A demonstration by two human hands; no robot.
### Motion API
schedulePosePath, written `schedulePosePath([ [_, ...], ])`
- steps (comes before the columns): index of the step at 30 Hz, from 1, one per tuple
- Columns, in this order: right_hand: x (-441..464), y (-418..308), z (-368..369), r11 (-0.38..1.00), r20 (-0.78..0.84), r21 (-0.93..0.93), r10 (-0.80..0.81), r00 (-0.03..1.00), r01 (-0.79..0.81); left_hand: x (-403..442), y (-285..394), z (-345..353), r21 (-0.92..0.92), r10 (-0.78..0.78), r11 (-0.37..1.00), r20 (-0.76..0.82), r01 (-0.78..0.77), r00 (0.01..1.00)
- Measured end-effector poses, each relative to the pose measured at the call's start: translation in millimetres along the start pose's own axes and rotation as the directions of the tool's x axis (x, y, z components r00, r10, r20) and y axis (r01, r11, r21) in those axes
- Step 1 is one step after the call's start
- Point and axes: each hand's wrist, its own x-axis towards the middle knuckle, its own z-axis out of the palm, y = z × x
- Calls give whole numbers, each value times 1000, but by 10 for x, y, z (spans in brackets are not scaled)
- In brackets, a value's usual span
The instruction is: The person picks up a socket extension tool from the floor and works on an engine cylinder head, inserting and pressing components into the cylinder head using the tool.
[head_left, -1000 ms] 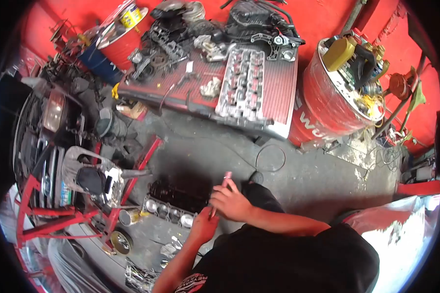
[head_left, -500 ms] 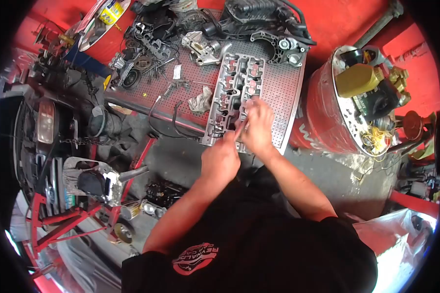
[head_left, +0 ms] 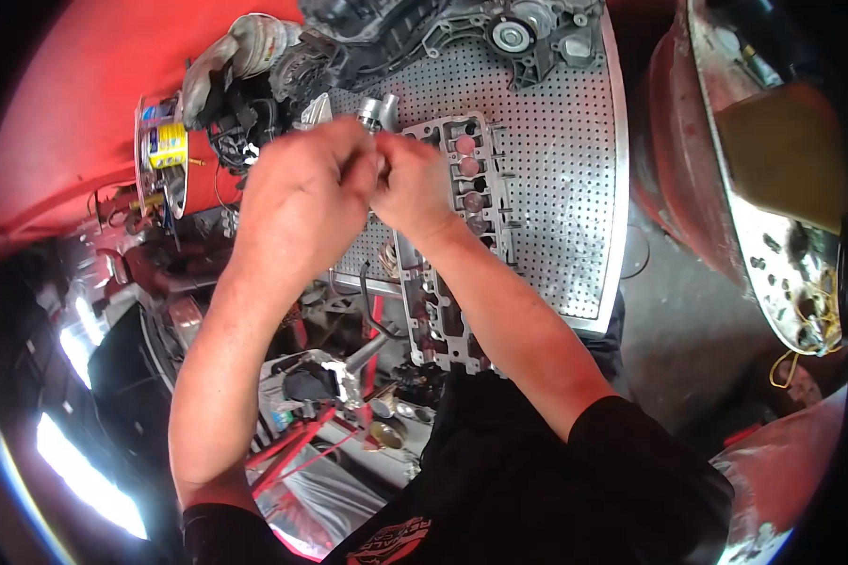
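My left hand (head_left: 306,193) and my right hand (head_left: 410,184) are raised close together, fingers curled and touching or nearly so. Something small and dark shows between the fingertips, too hidden and blurred to name. Beneath my right hand and forearm lies an aluminium cylinder head (head_left: 471,184), lengthwise along the perforated metal bench (head_left: 565,179), with round bores in a row on its right side. My right forearm hides part of its middle. Just behind the hands stands a shiny cylindrical metal part (head_left: 370,111).
Dark engine parts (head_left: 377,42) and a cover with a pulley (head_left: 512,36) crowd the bench's far end. To the right is a red drum (head_left: 664,151) with a brown container (head_left: 782,155) on top. A curved hose (head_left: 367,292) hangs off the left edge, above a red stand (head_left: 297,452).
Both hands have come up off the cylinder head and moved left. The rod-like tool seen between them before can no longer be made out. The view has turned and come closer.
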Motion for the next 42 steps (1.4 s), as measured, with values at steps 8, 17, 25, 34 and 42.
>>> schedulePosePath([
  [8,374,491,104,804,11,565,214,977,-183,734,-23,823,-778,181,486,-356,-398,917],
  [17,267,511,-214,781,160,542,265,951,-309,551,-214,1227,-682,94,462,-598,-567,796],
  [25,363,546,-165,843,90,441,299,950,-307,713,-247,1342,-699,-7,395,-651,-596,759],
  [34,318,645,-264,808,80,519,278,957,-278,816,-121,1356,-806,113,288,-507,-517,854],
  [42,339,601,-276,702,100,619,375,922,-352,881,-38,1384,-808,90,291,-511,-513,855],
])
